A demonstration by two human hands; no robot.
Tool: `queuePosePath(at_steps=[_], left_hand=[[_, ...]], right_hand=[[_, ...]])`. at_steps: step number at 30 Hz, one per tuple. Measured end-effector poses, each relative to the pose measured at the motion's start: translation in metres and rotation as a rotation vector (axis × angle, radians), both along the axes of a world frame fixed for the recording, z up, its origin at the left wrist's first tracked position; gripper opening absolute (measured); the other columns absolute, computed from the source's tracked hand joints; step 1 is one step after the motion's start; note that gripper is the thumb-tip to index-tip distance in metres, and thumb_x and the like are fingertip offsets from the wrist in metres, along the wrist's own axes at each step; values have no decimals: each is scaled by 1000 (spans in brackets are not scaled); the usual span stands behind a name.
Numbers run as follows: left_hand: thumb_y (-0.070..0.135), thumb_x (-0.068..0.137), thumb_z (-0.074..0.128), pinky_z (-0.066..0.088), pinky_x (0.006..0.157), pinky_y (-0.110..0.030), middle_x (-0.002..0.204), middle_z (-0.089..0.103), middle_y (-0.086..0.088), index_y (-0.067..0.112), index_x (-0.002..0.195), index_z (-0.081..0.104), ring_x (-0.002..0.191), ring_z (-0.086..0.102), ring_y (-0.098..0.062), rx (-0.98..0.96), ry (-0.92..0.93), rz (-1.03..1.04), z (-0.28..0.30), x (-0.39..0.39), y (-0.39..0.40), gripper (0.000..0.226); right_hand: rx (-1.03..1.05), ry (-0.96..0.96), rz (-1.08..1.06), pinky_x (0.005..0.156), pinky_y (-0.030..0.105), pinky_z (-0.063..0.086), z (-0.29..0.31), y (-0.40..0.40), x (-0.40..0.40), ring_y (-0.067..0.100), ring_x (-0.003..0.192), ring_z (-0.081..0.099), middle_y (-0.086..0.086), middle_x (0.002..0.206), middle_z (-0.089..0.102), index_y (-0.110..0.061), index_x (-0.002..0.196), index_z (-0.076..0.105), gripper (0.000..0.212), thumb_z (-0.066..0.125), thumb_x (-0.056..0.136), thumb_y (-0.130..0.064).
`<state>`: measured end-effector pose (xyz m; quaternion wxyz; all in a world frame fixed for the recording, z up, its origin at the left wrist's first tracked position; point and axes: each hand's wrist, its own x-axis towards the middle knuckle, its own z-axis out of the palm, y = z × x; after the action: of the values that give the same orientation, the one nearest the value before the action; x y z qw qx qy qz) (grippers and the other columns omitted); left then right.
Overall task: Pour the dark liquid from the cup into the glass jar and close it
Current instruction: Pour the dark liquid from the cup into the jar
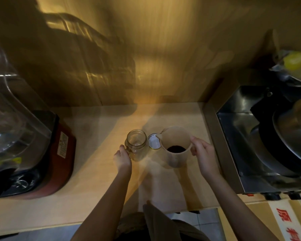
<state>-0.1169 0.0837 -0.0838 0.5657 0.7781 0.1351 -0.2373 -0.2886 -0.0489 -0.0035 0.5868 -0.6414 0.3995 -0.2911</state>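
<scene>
Stretching across the lower half of the view, the pale wooden worktop (94,197) carries everything, with a golden panelled wall rising behind it. At the left edge stands a large blender with a red base (63,153) and a clear plastic cover (9,119), its jug blurred. On the right, a stainless steel appliance (236,140) sits against the worktop's end, holding dark round pans (285,136); a yellow object in a bag (295,62) lies above it. A strip with red characters (288,225) shows at the lower right.

Near the middle, the translucent plastic measuring cup (175,148) stands upright on the worktop, its spout pointing toward the upper left. A small pool of dark liquid (176,149) sits in its bottom. The right hand (204,153) closes around the cup's right side, fingers wrapped at the rim and wall where a handle would be, though the handle itself is hidden.

Just left of the cup stands the glass jar (136,145), upright, uncapped and with nothing visible inside. The left hand (122,159) grips the jar's lower left side, fingers curled against the glass.

Between jar and cup, a little farther back, the round metal lid (153,141) lies flat on the worktop, pale inner face up with a gold rim, partly hidden by the cup's spout.
</scene>
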Motion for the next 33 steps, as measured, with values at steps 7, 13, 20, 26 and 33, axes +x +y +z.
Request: queuePosePath(at_steps=[7,13,20,26,33], left_hand=[[23,83,47,25,50,-29,33,39,7,13,47,43,42,35,-14,-176,101,-130,41,17,8,38],[23,83,46,20,44,-26,36,35,9,17,46,39,39,25,-12,-239,17,-467,81,28,29,38],[15,85,51,29,40,-23,34,36,-1,8,44,46,32,30,-14,-250,-163,-638,129,24,39,42],[23,84,56,32,44,-24,38,40,-8,11,41,52,36,32,-18,-267,-235,-612,141,23,37,45],[18,87,47,24,36,-22,33,32,6,18,40,42,31,28,-11,-357,-121,-489,141,13,32,47]], right_hand=[[-71,-17,30,53,15,38,20,-13,21,9,49,40,11,53,36,-4,52,45,43,49,95,-10],[-121,16,43,64,34,46,49,-31,38,27,62,55,28,66,54,15,72,57,50,51,94,-29],[-438,52,165,56,48,47,89,-50,66,39,47,46,33,49,45,13,51,47,58,58,86,-32],[-730,140,271,51,47,45,113,-46,87,37,46,45,30,47,43,12,50,42,56,54,78,-35],[-1005,141,251,53,27,29,142,-38,103,27,47,40,27,43,46,11,43,43,49,59,80,-17]])
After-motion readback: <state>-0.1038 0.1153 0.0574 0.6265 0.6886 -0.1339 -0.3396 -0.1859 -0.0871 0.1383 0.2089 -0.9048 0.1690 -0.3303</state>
